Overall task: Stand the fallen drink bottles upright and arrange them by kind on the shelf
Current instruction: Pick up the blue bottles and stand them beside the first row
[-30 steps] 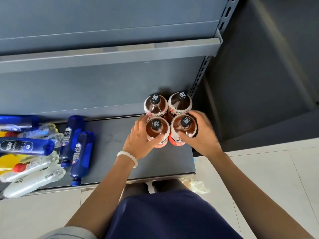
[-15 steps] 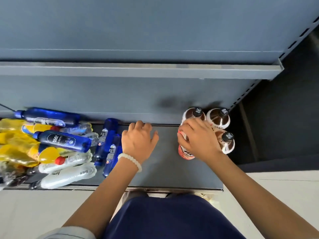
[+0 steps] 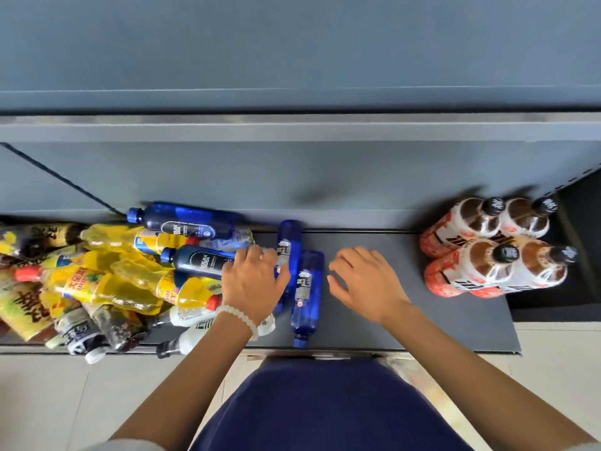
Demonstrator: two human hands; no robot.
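Four brown tea bottles (image 3: 494, 252) with black caps and orange-white labels stand upright together at the right end of the dark shelf (image 3: 390, 330). Two blue bottles lie side by side mid-shelf, one (image 3: 289, 239) partly under my left hand and one (image 3: 307, 288) just right of it. My left hand (image 3: 253, 281) rests over the left blue bottle with loosely bent fingers and its thumb on the bottle. My right hand (image 3: 364, 281) hovers open over bare shelf, holding nothing.
At the left lies a heap of fallen bottles: yellow drinks (image 3: 107, 278), dark blue soda bottles (image 3: 198, 260), white bottles (image 3: 192, 340) and brown tea (image 3: 39, 237). An upper shelf edge (image 3: 292, 126) overhangs. A pale tiled floor (image 3: 48, 402) runs in front.
Both hands left the upright tea bottles and moved left. My left hand now lies on a fallen blue bottle. The view has shifted left, showing more of the heap.
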